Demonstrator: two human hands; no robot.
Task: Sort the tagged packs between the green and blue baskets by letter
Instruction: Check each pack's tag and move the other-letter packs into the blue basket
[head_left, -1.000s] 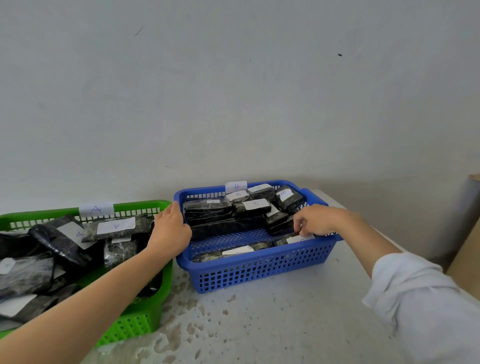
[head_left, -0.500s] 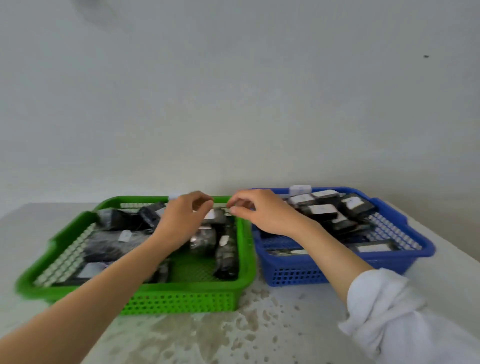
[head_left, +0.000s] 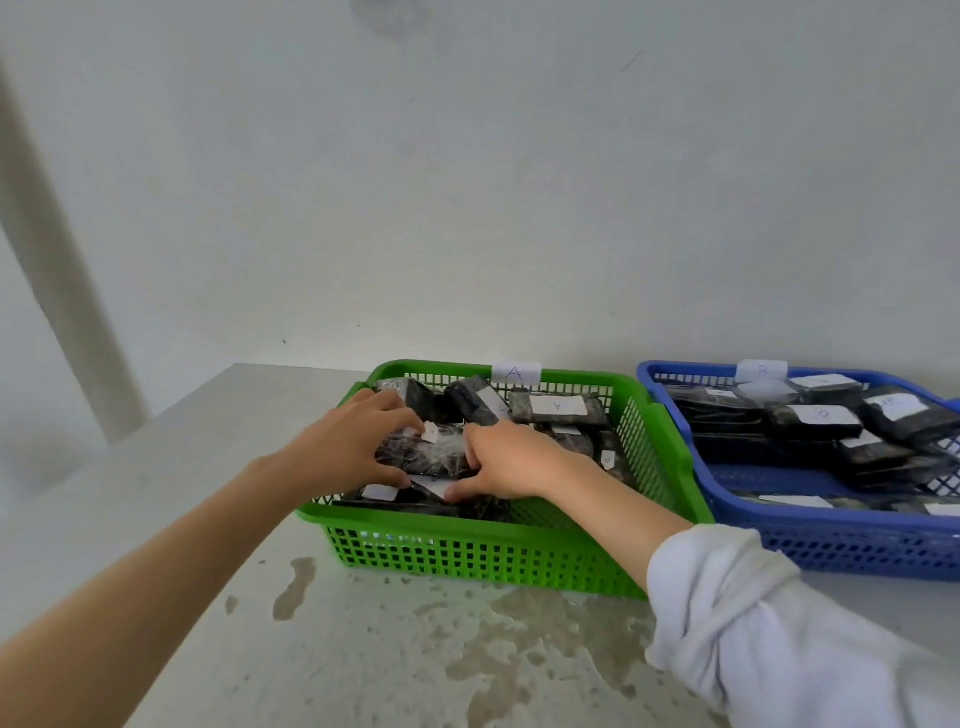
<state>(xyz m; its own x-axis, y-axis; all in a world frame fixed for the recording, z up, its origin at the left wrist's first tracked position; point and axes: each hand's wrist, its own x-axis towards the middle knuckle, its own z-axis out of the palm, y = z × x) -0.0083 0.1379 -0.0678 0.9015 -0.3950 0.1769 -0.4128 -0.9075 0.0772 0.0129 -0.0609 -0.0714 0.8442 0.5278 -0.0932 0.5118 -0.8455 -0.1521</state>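
In the green basket (head_left: 467, 558), the gripped pack (head_left: 426, 456) is dark, crinkly, white-tagged

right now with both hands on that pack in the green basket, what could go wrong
The tag on the pack that the left hand and right hand grip is too small to read here, so it may get missorted. The other packs in the green basket lie piled and overlapping; lifting this one could drag a neighbour out.
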